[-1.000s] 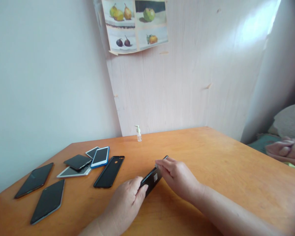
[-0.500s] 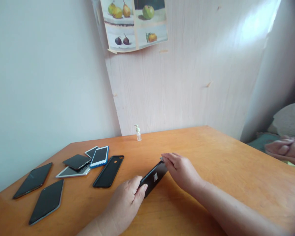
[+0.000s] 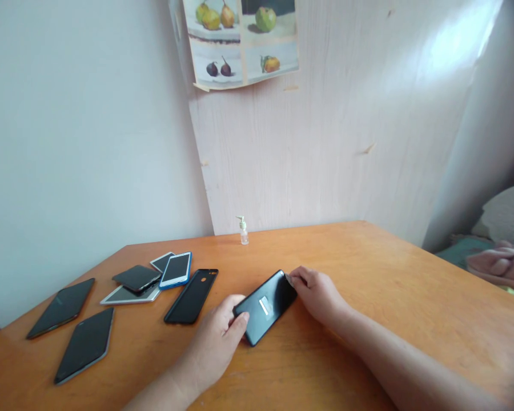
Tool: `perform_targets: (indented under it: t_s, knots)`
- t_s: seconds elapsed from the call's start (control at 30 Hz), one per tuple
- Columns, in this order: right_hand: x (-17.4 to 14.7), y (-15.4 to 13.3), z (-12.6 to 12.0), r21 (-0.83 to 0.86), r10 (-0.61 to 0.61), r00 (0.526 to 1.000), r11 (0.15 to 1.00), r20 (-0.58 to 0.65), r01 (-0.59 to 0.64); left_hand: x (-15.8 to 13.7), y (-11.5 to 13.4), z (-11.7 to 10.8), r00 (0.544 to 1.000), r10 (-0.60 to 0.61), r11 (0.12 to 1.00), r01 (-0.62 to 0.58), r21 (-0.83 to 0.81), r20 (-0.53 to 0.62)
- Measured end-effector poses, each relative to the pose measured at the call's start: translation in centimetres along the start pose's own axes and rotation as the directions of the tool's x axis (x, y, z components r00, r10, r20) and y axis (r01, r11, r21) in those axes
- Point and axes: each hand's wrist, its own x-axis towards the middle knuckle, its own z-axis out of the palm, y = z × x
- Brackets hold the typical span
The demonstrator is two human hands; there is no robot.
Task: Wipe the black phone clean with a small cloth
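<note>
Presently, the dark phone (image 3: 273, 305) lies to the right of the black phone case (image 3: 191, 299), well apart from it, its face with the white label (image 3: 264, 306) turned up toward the viewer. Left hand (image 3: 220, 331): clamped on the phone's near end, thumb over the upturned face, other fingers mostly hidden; it sits just right of the case's near end. Right hand (image 3: 319, 292): farther right of the case, fingertips drawn together at the phone's far corner; a small greyish patch shows there, cannot tell whether a separate item is pinched. Whether the phone touches the table (image 3: 368, 319): cannot tell.

Left of the case: blue-edged phone (image 3: 176, 270), just beside its far end; past that, a black phone (image 3: 137, 277) lying partly over a white phone (image 3: 113, 295). Farther left, two more dark devices (image 3: 62, 308) lie flat, apart from each other. Beyond the case and to its right, a pump bottle (image 3: 244, 234) stands upright.
</note>
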Motion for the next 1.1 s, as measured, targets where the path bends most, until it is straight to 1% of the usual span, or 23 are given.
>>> perform_targets:
  t_s: [0.07, 0.13, 0.3, 0.43, 0.53, 0.67, 0.9, 1.1]
  knots:
    - [-0.3, -0.3, 0.3, -0.015, -0.032, 0.999, 0.999, 0.005, 0.032, 0.1, -0.1, -0.1, 1.0, -0.011, 0.999, 0.011, -0.051, -0.002]
    - [-0.5, -0.6, 0.5, -0.032, -0.063, 0.998, 0.997, 0.015, 0.064, 0.1, -0.1, -0.1, 1.0, -0.02, 0.999, 0.02, -0.045, 0.004]
    - [-1.0, -1.6, 0.5, -0.09, -0.155, 0.983, 0.982, 0.103, 0.164, -0.1, 0.2, -0.4, 0.999, -0.048, 0.994, 0.047, 0.096, 0.006]
    - [-1.4, -2.7, 0.3, -0.158, -0.198, 0.965, 0.961, 0.173, 0.226, -0.2, 0.6, -0.5, 0.999, -0.034, 0.968, 0.037, 0.248, -0.016]
    - [-1.7, -3.3, 0.2, -0.211, -0.207, 0.955, 0.944, 0.213, 0.252, -0.3, 0.9, -0.5, 1.0, -0.005, 0.942, 0.014, 0.337, -0.026]
    - [-2.1, -4.0, 0.1, -0.27, -0.21, 0.943, 0.922, 0.257, 0.279, -0.3, 1.0, -0.4, 1.0, -0.001, 0.915, 0.007, 0.402, -0.015]
    - [-2.5, -4.5, 0.0, -0.333, -0.198, 0.934, 0.895, 0.298, 0.296, -0.5, 0.9, -0.2, 0.999, 0.033, 0.9, -0.017, 0.436, -0.028]
    - [-2.7, -4.6, 0.0, -0.366, -0.195, 0.927, 0.877, 0.319, 0.311, -0.6, 1.1, -0.3, 0.999, 0.031, 0.885, -0.018, 0.466, -0.019]
